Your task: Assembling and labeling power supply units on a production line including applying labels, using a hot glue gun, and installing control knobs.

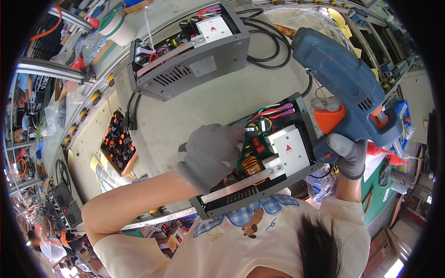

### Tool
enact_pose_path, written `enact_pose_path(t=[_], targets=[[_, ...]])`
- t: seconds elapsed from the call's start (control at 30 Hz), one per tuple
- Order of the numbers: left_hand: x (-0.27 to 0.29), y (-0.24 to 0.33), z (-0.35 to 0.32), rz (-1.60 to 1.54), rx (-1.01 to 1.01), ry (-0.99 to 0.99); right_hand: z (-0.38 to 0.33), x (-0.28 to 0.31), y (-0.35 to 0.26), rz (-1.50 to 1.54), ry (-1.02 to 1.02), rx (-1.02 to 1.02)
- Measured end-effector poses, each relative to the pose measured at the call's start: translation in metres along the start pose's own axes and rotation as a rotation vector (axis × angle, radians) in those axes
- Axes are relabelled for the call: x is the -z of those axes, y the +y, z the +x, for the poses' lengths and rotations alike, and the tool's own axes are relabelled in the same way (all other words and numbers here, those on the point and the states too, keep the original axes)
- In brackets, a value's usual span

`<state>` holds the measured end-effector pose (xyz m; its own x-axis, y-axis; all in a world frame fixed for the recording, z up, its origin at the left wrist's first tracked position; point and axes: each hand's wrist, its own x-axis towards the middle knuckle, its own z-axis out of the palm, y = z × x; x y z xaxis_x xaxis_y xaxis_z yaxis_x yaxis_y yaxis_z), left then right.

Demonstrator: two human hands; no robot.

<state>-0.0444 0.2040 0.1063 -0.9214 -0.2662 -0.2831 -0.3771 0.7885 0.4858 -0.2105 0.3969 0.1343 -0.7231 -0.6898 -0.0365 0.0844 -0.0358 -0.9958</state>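
In front of me an open grey metal electronics unit [296,146] lies tilted, with its circuit board, copper-wound coil [252,166] and colored wires showing. My left hand [211,146], in a grey glove, reaches over its left part. Its fingers are curled together at the board; whatever lies between them is hidden. On the right, my gloved right hand [347,155] is closed round the handle of a large blue hot glue gun [347,76]. The gun has an orange trigger [330,119] and hangs over the unit's right end.
A second open grey unit [190,69] stands farther back, a black cable [273,41] coiled beside it. To the left is a box of black and orange small parts [119,143]. A white bucket [116,28] stands at the back left; a green mat [382,185] lies at right.
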Motion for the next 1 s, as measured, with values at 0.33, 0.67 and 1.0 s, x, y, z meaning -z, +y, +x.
enact_pose_path(t=[0.33,0.67,1.0], targets=[[-0.010,0.008,0.003,0.431,-0.323,-0.092,-0.013,-0.006,0.006,0.034,-0.052,0.093],[-0.008,0.013,0.001,0.555,-0.166,-0.046,-0.031,0.011,-0.041,-0.132,-0.351,-0.136],[0.030,-0.030,-0.019,0.050,-0.319,0.197,-0.050,0.016,-0.060,-0.722,-0.515,-0.207]])
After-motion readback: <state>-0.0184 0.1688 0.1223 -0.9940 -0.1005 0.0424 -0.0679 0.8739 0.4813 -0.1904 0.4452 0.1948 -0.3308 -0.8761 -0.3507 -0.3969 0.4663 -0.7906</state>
